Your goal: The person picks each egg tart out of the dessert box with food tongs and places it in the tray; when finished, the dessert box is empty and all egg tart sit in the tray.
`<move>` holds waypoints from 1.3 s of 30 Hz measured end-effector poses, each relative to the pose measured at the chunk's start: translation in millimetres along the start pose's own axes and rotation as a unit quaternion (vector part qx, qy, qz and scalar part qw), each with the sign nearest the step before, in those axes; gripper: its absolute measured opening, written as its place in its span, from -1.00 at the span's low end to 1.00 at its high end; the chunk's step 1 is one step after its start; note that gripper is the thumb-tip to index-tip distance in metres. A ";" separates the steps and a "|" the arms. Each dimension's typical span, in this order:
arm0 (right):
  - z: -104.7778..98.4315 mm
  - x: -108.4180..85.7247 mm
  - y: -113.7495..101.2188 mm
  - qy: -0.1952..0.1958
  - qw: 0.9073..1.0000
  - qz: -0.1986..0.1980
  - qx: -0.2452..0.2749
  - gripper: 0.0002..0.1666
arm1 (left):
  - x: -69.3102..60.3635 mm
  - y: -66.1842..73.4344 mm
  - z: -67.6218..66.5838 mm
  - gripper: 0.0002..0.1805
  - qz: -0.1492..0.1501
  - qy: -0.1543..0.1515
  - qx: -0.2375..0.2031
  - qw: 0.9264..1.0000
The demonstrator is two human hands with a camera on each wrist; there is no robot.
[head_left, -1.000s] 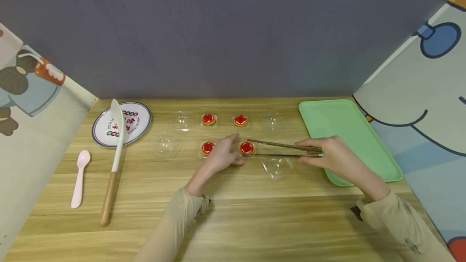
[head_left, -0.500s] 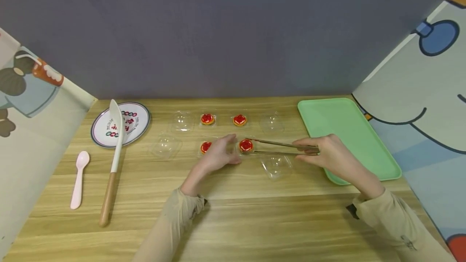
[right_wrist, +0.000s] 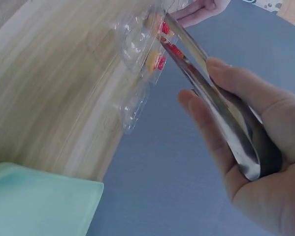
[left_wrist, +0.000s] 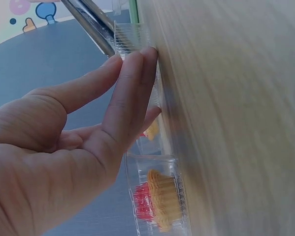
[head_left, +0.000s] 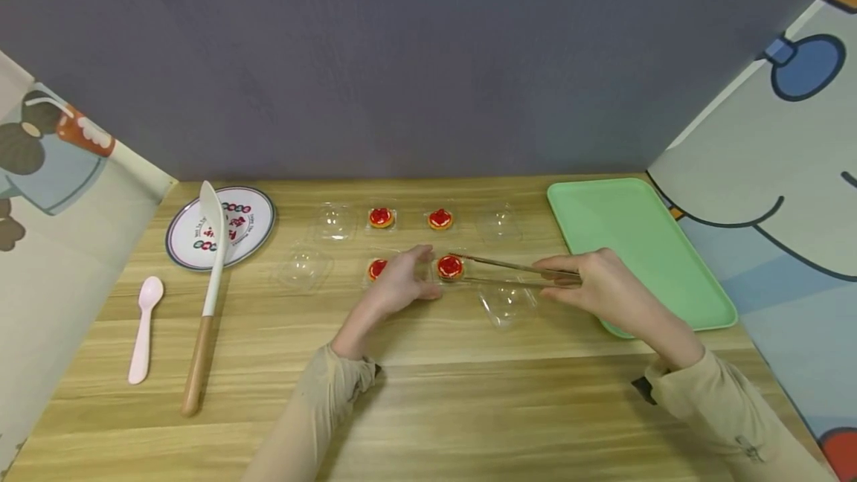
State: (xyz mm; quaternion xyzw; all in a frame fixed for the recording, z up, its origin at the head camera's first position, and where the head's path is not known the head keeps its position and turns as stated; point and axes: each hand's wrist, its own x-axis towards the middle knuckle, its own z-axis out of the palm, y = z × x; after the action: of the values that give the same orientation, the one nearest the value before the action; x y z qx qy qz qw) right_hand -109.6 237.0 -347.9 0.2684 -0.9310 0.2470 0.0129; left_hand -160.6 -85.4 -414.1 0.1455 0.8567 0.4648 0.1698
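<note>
My right hand holds metal tongs by their rear part. In the head view their arms reach left to either side of a small tart with a red top and pale base. That tart is at a clear plastic box. At the box's left side, my left hand pinches it between thumb and fingers. Partly behind the left hand is another tart. Farther back are two more boxed tarts, the left one and the right one.
Several clear lids or empty boxes, such as the near right one, lie around the tarts. A green tray is on the right. On the left are a plate, a long-handled spoon across it, and a pink spoon.
The tongs have slid a little left around the near right tart, which has shifted slightly. My left hand stays at the box. The head view has shifted slightly.
</note>
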 end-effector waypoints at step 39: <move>-20.4 -33.3 -3.3 0.091 0.990 0.090 0.055 -0.60 | -1.0 0.9 0.9 -0.06 -0.001 -0.011 0.018 1.000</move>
State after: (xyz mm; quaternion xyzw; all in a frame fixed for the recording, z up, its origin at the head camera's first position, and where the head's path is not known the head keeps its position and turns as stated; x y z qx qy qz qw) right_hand -81.7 260.5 -333.8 0.1604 -0.9313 0.3214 0.0608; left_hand -159.2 -84.6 -413.7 0.1531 0.8631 0.4475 0.1769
